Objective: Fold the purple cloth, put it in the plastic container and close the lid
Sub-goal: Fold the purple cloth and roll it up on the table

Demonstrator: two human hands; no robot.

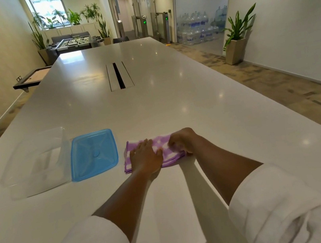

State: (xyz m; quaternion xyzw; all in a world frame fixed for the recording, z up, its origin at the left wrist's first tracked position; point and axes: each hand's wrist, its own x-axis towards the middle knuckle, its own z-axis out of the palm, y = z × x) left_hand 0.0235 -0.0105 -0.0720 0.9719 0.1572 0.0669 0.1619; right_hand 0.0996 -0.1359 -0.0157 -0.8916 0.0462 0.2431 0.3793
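The purple cloth [153, 153], checked purple and white, lies a little below the middle of the frame on the white table [173, 98], already gathered into a band whose long axis runs left to right across the picture. The left hand [146, 157] lies flat on its left half, fingers together and pointing away from the person, palm pressing the fabric down. The right hand [182, 141] is curled over the right end of the band, its fingers pinching what looks like a fold or edge of the cloth, though blur hides exactly how much fabric it has. Judging from this, the folding is not finished: the pinched right end would most likely be carried leftward over the pinned half. To the left of the cloth, just apart from it, the blue lid [93, 154] lies flat on the table, off the container. Farther left, at the lower left of the frame, sits the clear plastic container [34, 163], open; nothing appears to be in it, though its transparency makes that hard to confirm. Container and lid touch or nearly touch along their facing edges. The left hand is the nearer one to both, so the folded cloth must travel left, past or over the lid.
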